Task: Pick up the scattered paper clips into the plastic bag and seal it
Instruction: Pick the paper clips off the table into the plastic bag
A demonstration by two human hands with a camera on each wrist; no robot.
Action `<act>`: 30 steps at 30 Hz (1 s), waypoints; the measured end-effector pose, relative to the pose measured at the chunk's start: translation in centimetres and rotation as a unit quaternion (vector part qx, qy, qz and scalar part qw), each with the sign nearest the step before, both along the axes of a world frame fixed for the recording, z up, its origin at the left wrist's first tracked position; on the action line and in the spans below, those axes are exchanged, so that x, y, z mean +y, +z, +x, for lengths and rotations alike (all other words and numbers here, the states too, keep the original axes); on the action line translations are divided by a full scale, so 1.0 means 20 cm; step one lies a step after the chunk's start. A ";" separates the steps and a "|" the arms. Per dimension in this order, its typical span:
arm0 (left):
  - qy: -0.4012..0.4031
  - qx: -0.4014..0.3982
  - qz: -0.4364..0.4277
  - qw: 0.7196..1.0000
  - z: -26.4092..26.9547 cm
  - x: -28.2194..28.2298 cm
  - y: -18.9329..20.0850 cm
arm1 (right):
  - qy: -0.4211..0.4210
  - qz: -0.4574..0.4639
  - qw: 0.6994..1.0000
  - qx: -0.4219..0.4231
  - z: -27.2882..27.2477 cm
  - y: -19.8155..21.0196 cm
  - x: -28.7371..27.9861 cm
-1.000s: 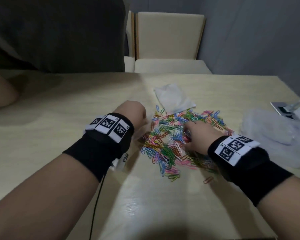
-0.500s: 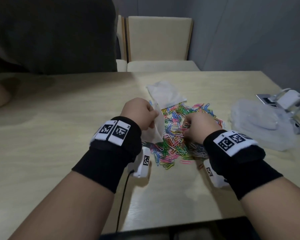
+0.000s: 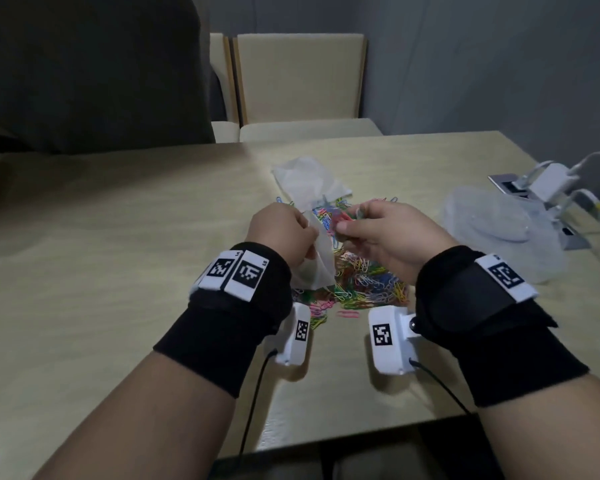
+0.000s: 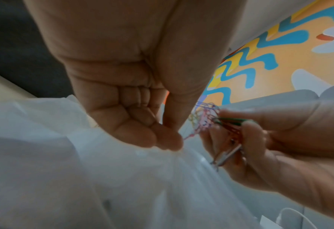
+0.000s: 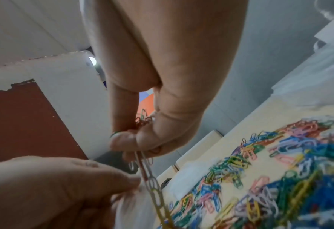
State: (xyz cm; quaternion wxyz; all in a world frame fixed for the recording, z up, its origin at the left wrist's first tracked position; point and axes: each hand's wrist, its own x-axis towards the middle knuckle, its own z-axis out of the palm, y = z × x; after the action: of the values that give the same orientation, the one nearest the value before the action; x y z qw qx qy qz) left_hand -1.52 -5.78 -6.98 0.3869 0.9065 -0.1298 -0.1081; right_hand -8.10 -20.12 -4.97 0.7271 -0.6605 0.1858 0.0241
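A heap of coloured paper clips [image 3: 364,282] lies on the wooden table [image 3: 118,237], also spread wide in the right wrist view [image 5: 279,170]. My left hand [image 3: 284,233] pinches the top edge of a clear plastic bag [image 3: 314,268] and holds it up above the heap; in the left wrist view the bag [image 4: 103,186] hangs from the pinching fingertips [image 4: 168,141]. My right hand [image 3: 374,230] grips a bunch of paper clips [image 4: 221,128] right beside the bag's mouth, with a few clips [image 5: 152,182] dangling from it.
A second flat clear bag [image 3: 305,181] lies behind the heap. A crumpled clear plastic bag [image 3: 499,226] sits at the right, next to a white charger and cables [image 3: 548,181]. Chairs [image 3: 298,81] stand beyond the far edge. Another person's dark clothing [image 3: 84,71] fills the upper left.
My left hand has lifted the plastic bag off the table. My right hand has risen from the heap with a bunch of clips and come to the bag's mouth.
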 end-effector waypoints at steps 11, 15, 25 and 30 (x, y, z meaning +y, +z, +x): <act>-0.025 0.016 -0.049 0.998 -0.01 -0.06 -0.03 | 0.018 -0.032 0.995 0.088 0.03 -0.07 0.03; -0.019 0.025 -0.048 0.998 -0.02 -0.07 -0.02 | 0.041 -0.090 0.990 0.105 0.03 -0.04 0.02; 0.003 0.024 -0.106 0.994 -0.03 -0.11 -0.03 | 0.061 -0.523 0.848 0.056 0.01 -0.01 0.06; 0.023 0.038 -0.115 0.992 -0.01 -0.10 -0.03 | 0.027 -0.438 0.898 -0.011 -0.02 0.01 -0.02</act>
State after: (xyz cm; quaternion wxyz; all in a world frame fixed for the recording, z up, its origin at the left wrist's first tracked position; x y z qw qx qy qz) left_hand -1.67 -7.70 -7.68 0.4960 0.8538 -0.1057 -0.1181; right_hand -8.45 -20.56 -4.72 0.3652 -0.9173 0.1516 -0.0476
